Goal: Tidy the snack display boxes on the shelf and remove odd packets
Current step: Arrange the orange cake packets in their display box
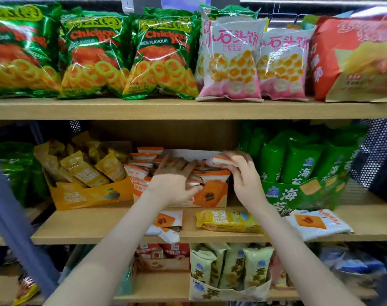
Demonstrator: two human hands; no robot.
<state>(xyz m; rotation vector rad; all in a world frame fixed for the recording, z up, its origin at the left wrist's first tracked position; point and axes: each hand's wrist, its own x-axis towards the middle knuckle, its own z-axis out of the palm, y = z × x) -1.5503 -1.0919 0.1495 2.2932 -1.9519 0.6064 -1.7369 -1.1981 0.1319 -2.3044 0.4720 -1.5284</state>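
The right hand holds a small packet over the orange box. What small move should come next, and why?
Probably lower the packet into the orange box: its orange and white colours match the box, the right hand pinches it just above, and the left hand rests on the row of packets inside.

- Bright overhead light; glare streaks the green foil bags (95,54) above the upper shelf board (122,109).
- Beneath that board the recess lies shadowed.
- Frame edges left and right of it bow and blur.
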